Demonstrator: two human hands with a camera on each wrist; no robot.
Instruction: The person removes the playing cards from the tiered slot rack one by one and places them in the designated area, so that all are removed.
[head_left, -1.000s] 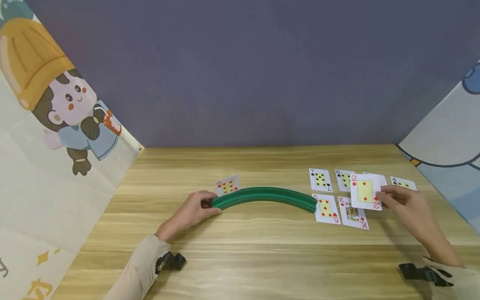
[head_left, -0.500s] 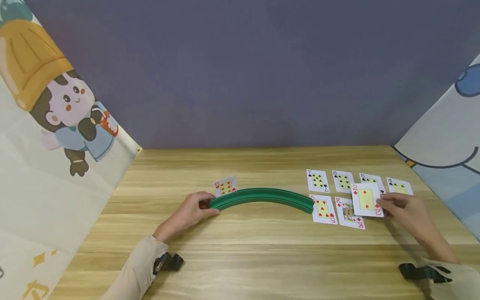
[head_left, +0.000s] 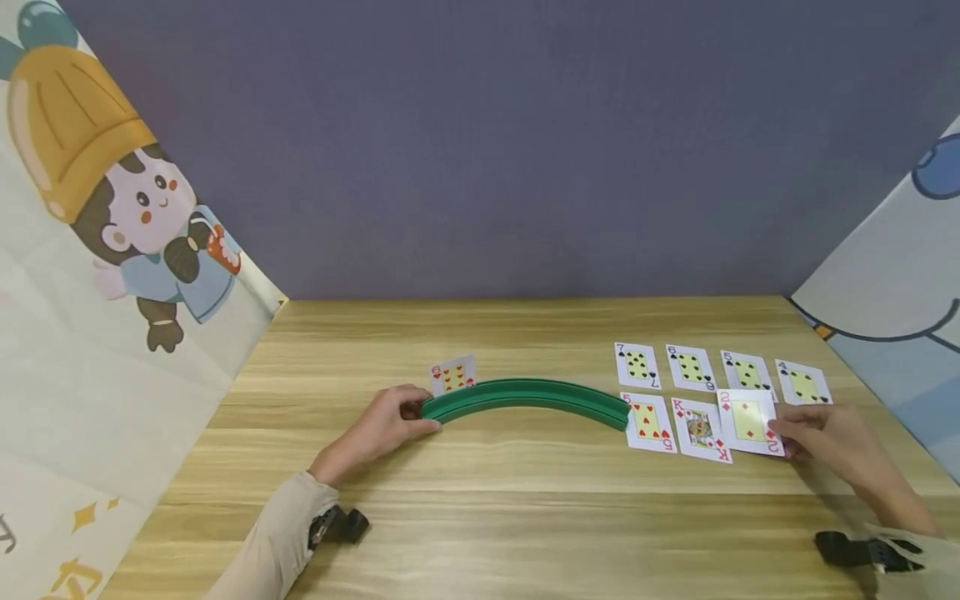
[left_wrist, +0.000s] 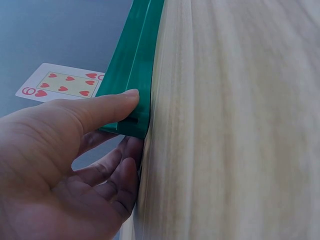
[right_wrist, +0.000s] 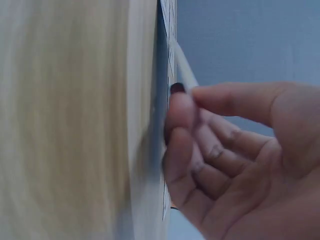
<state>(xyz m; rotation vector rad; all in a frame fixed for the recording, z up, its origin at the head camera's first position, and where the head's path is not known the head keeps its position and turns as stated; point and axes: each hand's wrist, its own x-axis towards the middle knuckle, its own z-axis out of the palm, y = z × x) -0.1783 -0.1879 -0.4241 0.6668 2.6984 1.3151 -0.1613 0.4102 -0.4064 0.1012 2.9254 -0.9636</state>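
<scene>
My left hand (head_left: 390, 421) grips the left end of a curved green card holder (head_left: 525, 393), thumb on its front face in the left wrist view. A six of hearts (head_left: 453, 377) stands upright in the holder near that end. At the right, my right hand (head_left: 836, 437) pinches the two of diamonds (head_left: 748, 421) by its right edge. This card is low over the table, tilted, and overlaps the right edge of the king of diamonds (head_left: 699, 428). In the right wrist view the card (right_wrist: 184, 67) shows almost edge-on between thumb and fingers.
Behind the held card lies a row of spades: seven (head_left: 636, 365), six (head_left: 690, 367), five (head_left: 747, 372) and four (head_left: 804, 383). The five of hearts (head_left: 648, 422) lies left of the king, against the holder's right end. A dark wall (head_left: 525, 167) rises behind the wooden table (head_left: 487, 517).
My right hand has lowered the two of diamonds toward the table and slightly right, uncovering more of the six and five of spades. The left hand and the holder have stayed in place.
</scene>
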